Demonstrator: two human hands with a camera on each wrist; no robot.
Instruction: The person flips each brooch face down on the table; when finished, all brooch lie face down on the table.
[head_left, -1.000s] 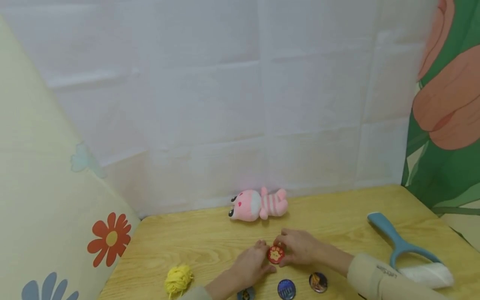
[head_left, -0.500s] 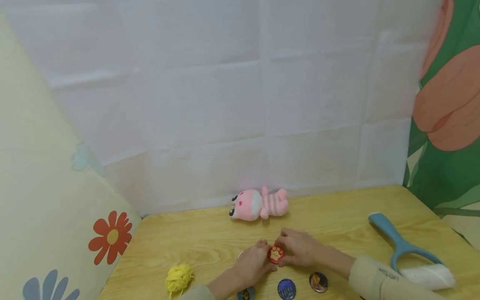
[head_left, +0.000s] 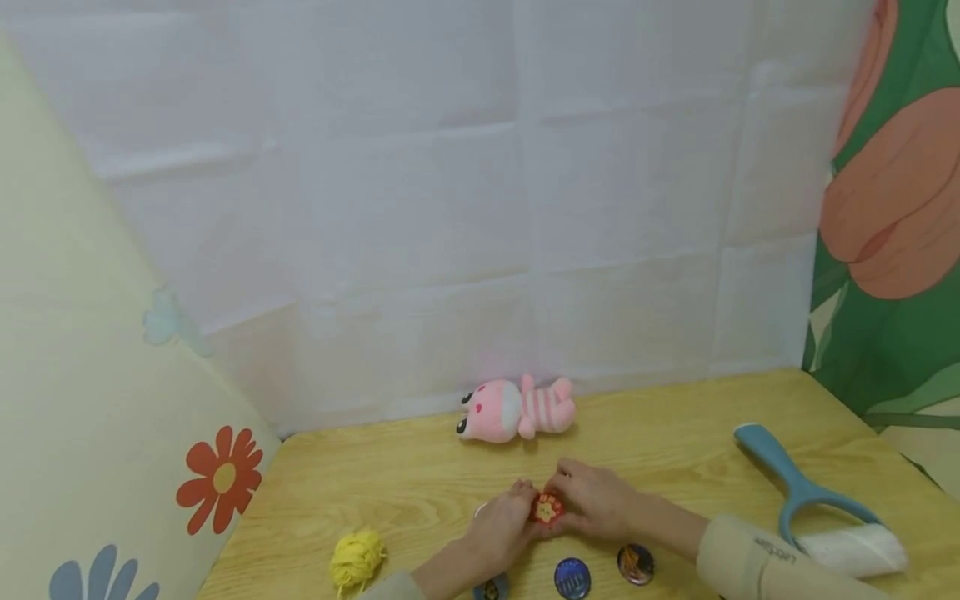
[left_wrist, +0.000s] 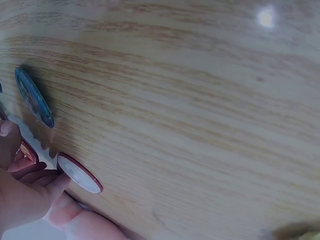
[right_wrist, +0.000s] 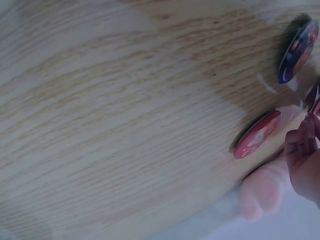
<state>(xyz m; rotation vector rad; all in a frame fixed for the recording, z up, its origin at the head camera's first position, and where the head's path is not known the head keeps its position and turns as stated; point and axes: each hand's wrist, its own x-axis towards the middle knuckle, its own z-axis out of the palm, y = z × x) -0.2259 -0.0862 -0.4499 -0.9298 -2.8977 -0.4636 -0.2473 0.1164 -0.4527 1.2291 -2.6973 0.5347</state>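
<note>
A red button badge with a yellow star is held up between my two hands. My left hand pinches its left side, while the fingers of my right hand grip its right side. In the left wrist view, a white badge with a red rim lies right by my left fingers. Another red badge rests beside my right hand in the right wrist view. Closer to me lie a blue badge, a dark badge and a grey-blue badge partly covered by my left arm.
A pink plush toy lies against the white backdrop. Yellow yarn sits at the left of the wooden table. At the right is a lint roller with a blue handle and white roll.
My right hand has shifted slightly left, closer to my left hand. The red badge has moved a little left with it, and the fingers cover more of its edge.
</note>
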